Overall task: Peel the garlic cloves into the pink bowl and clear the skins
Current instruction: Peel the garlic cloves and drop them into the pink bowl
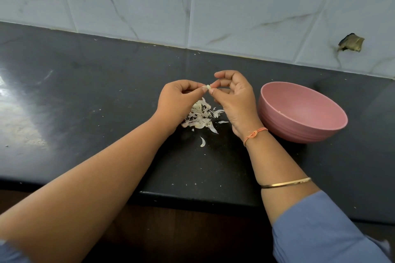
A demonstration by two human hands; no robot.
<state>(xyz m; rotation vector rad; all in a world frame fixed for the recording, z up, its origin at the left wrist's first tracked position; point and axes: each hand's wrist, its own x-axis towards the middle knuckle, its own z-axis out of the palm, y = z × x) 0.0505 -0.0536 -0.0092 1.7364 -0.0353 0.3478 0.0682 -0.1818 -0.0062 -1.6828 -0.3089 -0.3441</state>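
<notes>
Two hands pinching one garlic clove above a heap of skins.

The left hand (177, 100) and right hand (233, 96) are meeting fingertip to fingertip, each pinching an end of a small garlic clove (207, 87) with thumb and forefinger while the other fingers are curling loosely. Just below the hands, the skins (201, 118) are lying piled on the dark counter (85, 96) (a few strays nearer the person). The pink bowl (299, 113) is sitting just beside the right hand, on its outer side.

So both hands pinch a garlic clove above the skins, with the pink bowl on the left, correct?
No. The head view shows the pink bowl on the right, beside the right hand. Both it and the left hand pinch the garlic clove above the skins.
</notes>
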